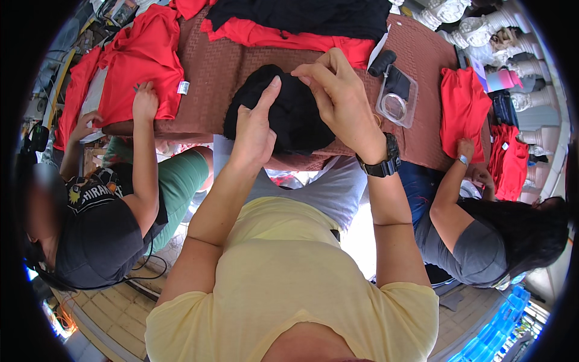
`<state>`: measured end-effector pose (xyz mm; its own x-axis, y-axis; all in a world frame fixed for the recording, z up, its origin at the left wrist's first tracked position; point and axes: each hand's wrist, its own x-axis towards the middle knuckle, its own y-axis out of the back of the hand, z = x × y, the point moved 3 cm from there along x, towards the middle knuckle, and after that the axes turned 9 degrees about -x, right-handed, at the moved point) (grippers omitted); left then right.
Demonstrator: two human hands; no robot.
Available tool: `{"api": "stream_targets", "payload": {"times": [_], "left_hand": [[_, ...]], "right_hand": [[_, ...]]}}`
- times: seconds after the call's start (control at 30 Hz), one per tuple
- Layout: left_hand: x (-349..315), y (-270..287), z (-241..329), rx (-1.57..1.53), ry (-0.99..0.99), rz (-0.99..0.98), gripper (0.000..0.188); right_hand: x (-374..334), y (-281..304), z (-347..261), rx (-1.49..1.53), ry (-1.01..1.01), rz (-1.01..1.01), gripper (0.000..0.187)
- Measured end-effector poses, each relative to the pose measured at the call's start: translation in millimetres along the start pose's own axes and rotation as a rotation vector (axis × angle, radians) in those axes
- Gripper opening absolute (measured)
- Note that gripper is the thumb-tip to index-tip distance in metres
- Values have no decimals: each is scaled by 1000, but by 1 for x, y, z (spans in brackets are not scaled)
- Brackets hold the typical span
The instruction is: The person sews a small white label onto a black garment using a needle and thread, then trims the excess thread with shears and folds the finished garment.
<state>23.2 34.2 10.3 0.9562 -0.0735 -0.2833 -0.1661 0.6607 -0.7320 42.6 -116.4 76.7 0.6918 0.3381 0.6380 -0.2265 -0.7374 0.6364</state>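
A bunched piece of black cloth [295, 123] lies at the near edge of the brown-covered table, in front of my body. My left hand [256, 130] is at its left side, fingers curled on the cloth and thumb pointing up. Over the cloth's right part is my right hand [341, 99], with a dark watch on the wrist. Its thumb and forefinger are pinched together near my left thumb; whatever they hold is too small to make out.
Right of my hands, a clear plastic box [398, 99] sits beside a black spool [382, 63]. Black and red garments [301, 18] lie at the far side. A person on the left handles red cloth [142, 72]; another on the right handles a red garment [461, 111].
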Motion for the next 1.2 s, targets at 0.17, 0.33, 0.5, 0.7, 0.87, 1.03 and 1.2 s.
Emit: {"api": "stream_targets", "payload": {"times": [0.17, 0.33, 0.5, 0.7, 0.87, 1.03, 1.2], "left_hand": [[1, 3, -2, 33, -51, -3, 36], [2, 3, -2, -24, -93, 22, 27], [-3, -7, -1, -44, -108, 31, 22], [1, -3, -4, -53, -112, 13, 21], [2, -3, -5, -22, -118, 14, 18], [2, 0, -8, 0, -157, 28, 16], [3, 3, -9, 52, -238, 13, 15]], "right_hand": [[-5, -4, 0, -54, -9, -11, 17], [-6, -4, 0, -74, -20, -9, 16], [-7, -5, 0, -72, -27, -4, 15], [-8, -5, 1, -68, -33, -7, 15], [-8, -6, 4, -64, -31, -15, 16], [-9, -8, 3, -86, -29, -24, 17], [-9, -8, 1, -121, -22, -26, 17]]}}
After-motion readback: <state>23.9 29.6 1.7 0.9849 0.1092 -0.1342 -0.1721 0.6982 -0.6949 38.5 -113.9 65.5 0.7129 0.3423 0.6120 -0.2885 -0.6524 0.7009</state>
